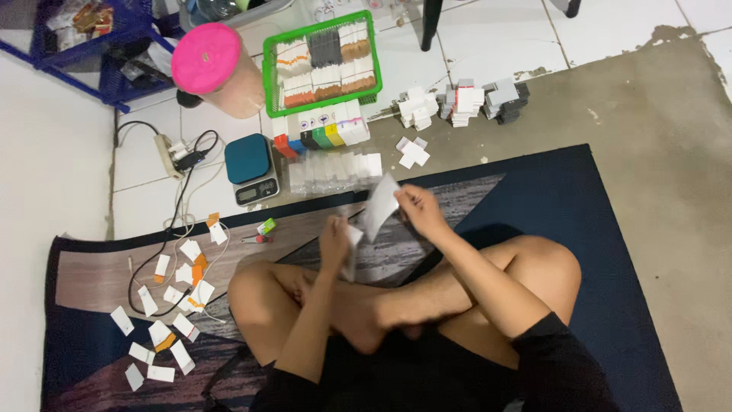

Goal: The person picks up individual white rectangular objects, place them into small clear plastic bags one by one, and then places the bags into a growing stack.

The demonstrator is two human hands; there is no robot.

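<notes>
At the centre of the frame, the right hand point(418, 210) pinches a white slip point(380, 206) by its upper edge, while the left hand point(334, 243) is closed around a small white packet point(352, 252) just below it, above the crossed legs on the dark mat point(579, 229). Small white and orange packets point(171, 305) lie scattered at lower left. A green basket point(267, 69) of white, brown and black bundles sits at top centre, with a row of coloured boxes point(316, 136) below it and grey-white stacks point(461, 103) to its right.
</notes>
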